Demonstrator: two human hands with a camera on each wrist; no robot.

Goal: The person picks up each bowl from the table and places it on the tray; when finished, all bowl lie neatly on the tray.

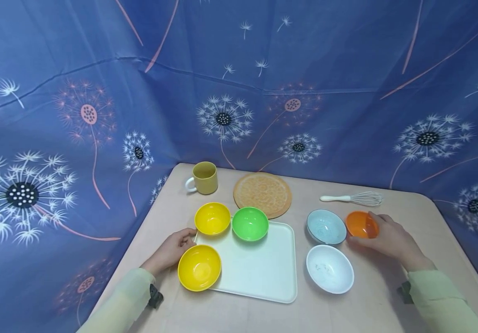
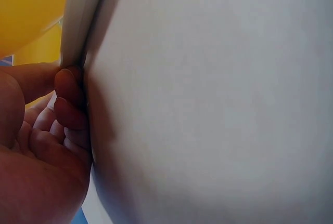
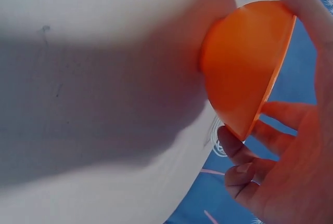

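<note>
My right hand (image 1: 393, 238) holds a small orange bowl (image 1: 360, 224) by its rim, thumb on the near side and fingers on the far side. The right wrist view shows the same orange bowl (image 3: 244, 63) with its base at the table surface. My left hand (image 1: 172, 249) pinches the left edge of a white rectangular tray (image 1: 259, 273), between two yellow bowls. In the left wrist view the tray's rim (image 2: 83, 16) meets the thumb and curled fingers. The upper yellow bowl (image 1: 212, 219), the lower yellow bowl (image 1: 199, 268) and a green bowl (image 1: 250, 224) overlap the tray.
Close to the orange bowl are a light blue bowl (image 1: 326, 227) and a white bowl (image 1: 330, 269). Farther back lie a whisk (image 1: 361, 198) with a white handle and a round orange-patterned mat (image 1: 262, 193). A mustard mug (image 1: 205, 178) stands back left. Blue patterned cloth (image 1: 255, 69) hangs behind.
</note>
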